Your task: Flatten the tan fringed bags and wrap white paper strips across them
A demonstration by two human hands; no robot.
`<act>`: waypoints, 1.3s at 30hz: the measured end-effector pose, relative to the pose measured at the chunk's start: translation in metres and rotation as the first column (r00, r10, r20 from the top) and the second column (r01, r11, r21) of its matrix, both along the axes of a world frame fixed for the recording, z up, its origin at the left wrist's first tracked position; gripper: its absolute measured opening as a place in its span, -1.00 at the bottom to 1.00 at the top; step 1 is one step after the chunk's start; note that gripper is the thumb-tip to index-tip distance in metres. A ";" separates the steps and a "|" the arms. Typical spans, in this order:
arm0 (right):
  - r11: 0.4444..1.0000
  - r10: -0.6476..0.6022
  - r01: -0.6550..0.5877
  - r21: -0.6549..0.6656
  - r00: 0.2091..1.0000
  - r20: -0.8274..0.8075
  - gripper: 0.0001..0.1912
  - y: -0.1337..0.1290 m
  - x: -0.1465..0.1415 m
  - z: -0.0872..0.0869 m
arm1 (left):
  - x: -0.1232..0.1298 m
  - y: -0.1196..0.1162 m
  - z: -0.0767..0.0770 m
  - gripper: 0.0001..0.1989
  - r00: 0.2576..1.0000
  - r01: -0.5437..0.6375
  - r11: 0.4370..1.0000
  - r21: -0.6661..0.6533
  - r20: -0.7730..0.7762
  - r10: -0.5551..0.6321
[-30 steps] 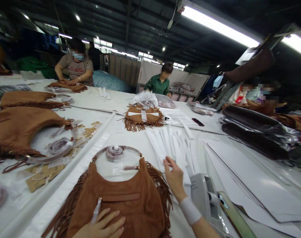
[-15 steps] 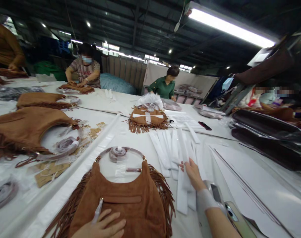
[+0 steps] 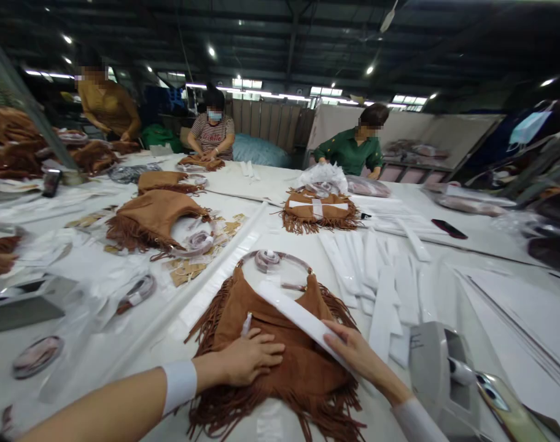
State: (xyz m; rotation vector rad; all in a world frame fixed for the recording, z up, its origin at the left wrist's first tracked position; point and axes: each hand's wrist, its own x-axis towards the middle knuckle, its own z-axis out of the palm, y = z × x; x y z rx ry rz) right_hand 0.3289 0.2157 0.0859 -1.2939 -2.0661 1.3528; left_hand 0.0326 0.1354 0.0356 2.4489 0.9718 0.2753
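Observation:
A brown fringed suede handbag (image 3: 284,374) lies flat before me, its wrapped handle (image 3: 295,260) pointing away. My left hand (image 3: 251,357) rests palm down on the bag's front, fingers stretched, close to the wrapped zipper pull (image 3: 247,323). Between the thumb and fingers of my right hand (image 3: 353,348) is a long white foam strip (image 3: 298,314), held slantwise above the bag's front and opening. A coiled, wrapped strap (image 3: 266,260) sits inside the handle loop. Several more white strips (image 3: 384,307) lie spread to the right of the bag.
A grey tape dispenser (image 3: 434,362) and a phone (image 3: 505,399) stand at right. Another fringed bag with a white strip (image 3: 319,209) lies ahead. More brown bags (image 3: 146,215) and paper tags (image 3: 185,270) are on the left. Several co-workers stand across the table.
My right hand has taken a white strip off the pile and brought it left over the bag. My left hand stays on the bag. The view has swung left.

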 end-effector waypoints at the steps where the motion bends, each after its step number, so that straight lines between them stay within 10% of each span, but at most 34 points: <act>1: 0.999 0.040 -0.040 -0.008 0.999 0.021 -0.35 -0.001 -0.002 -0.002 | 0.004 -0.002 0.001 -0.52 0.997 -0.071 0.997 0.011 0.015 0.070; 4: 0.996 0.089 -0.088 -0.025 0.995 0.051 -0.36 -0.002 -0.005 -0.003 | 0.015 -0.009 0.006 -0.25 0.936 -0.351 0.936 0.028 0.004 0.351; 7: 0.997 0.078 -0.078 -0.003 0.995 0.056 -0.38 0.000 -0.011 0.000 | 0.026 -0.018 0.014 -0.46 0.865 -0.482 0.871 0.088 -0.109 0.490; 12: 0.991 0.104 -0.109 0.080 0.992 0.071 -0.45 0.002 -0.025 0.006 | 0.036 -0.039 0.018 -0.90 0.898 -0.329 0.864 0.382 -0.155 0.411; 18: 0.953 0.238 -0.267 0.141 0.951 0.195 -0.62 -0.011 -0.046 0.007 | 0.037 -0.053 0.009 -0.90 0.925 -0.261 0.773 0.578 -0.081 0.373; 27: 0.912 0.310 -0.374 0.168 0.897 0.316 -0.63 -0.028 -0.058 0.007 | 0.034 -0.040 0.014 -0.79 0.889 -0.351 0.734 0.581 -0.040 0.457; 39: 0.853 -0.055 -0.237 0.466 0.846 0.530 -0.72 -0.044 -0.016 -0.002 | 0.028 -0.029 0.007 -0.88 0.858 -0.459 0.823 0.335 -0.074 0.509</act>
